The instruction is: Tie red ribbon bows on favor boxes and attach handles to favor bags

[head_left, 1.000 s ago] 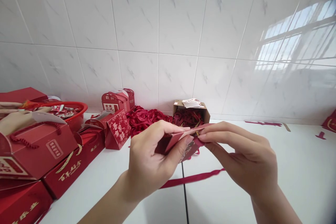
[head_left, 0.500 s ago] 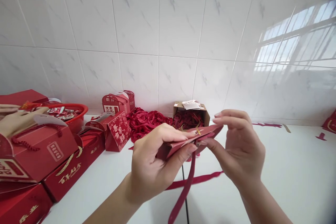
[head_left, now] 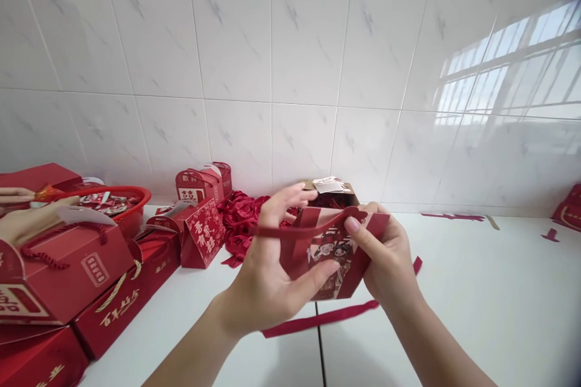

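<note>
Above the white table (head_left: 476, 290), right hand (head_left: 388, 257) pinching red box (head_left: 356, 275), left hand (head_left: 270, 278) loosely spread, thumb (head_left: 315, 281) across box front

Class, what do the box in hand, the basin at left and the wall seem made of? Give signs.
Box: probably printed card, fairly matt; flat panels, straight edges. Basin: likely plastic, glossy; smooth rounded rim. Wall: glazed tile, apparently ceramic; straight joints, window reflection.

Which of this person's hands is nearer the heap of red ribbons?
Left. The left hand is in front of the ribbon heap, partly hiding it; the right hand is farther right, holding the red box.
</note>
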Demonstrator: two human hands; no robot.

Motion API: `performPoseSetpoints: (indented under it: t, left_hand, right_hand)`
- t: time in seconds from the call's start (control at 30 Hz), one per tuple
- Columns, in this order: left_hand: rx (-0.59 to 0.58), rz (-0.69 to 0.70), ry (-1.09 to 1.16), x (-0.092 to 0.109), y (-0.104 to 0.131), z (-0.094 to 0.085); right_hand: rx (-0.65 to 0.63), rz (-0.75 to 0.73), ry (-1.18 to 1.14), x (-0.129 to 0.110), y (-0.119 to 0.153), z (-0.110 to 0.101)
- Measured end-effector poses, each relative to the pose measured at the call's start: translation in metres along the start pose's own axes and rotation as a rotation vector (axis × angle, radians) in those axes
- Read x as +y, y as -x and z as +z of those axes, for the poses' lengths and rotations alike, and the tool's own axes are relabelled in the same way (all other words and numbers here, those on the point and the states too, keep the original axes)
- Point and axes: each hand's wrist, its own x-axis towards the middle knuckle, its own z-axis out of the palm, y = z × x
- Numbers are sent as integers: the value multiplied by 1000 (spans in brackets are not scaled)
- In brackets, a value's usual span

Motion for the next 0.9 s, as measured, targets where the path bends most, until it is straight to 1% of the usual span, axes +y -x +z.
performPoseSetpoints:
  t: [0.07, 0.13, 0.2, 0.27, 0.33, 0.37, 0.5, 0.57, 0.6, 0.67, 0.73, 0.83, 0.9]
  left_hand:
    - [60, -22, -62, -4, -2, -3]
    - [108, -23, -82, -6, -5, -8]
    - [162, 20, -86, -5, -8, -13]
    - [218, 51, -80, -2, -9, -18]
    - [256, 48, -62, 2, -9, -23]
    - [275, 27, -44, 4, -8, -24]
    - [330, -161, 100, 13, -7, -27]
    - [337, -203, 149, 16, -7, -28]
    - [325, -194, 151, 17, -8, -30]
    - [257, -140, 124, 19, -8, -34]
    - [148, -109, 94, 21, -9, -38]
    - [2, -129, 39, 23, -10, -43]
    - [-95, -125, 9, 23, -11, -43]
  right_hand:
    - [34, 47, -18, 0, -2, -1]
    - [40, 66, -11, -1, -2, -1]
    - [25, 49, 29, -2, -1, 0]
    - [-6, -10, 123, -4, 2, 3]
    - [-61, -111, 259, -4, 6, 6]
    - [-100, -186, 329, -5, 7, 8]
    - [-231, -582, 534, -7, 10, 9]
    - [-255, -691, 591, -9, 9, 8]
    - [-263, -714, 611, -10, 8, 8]
    - [-281, -734, 641, -12, 7, 7]
    - [-297, -740, 657, -13, 7, 6]
    - [-309, -731, 662, -13, 5, 5]
    - [-316, -723, 658, -13, 5, 4]
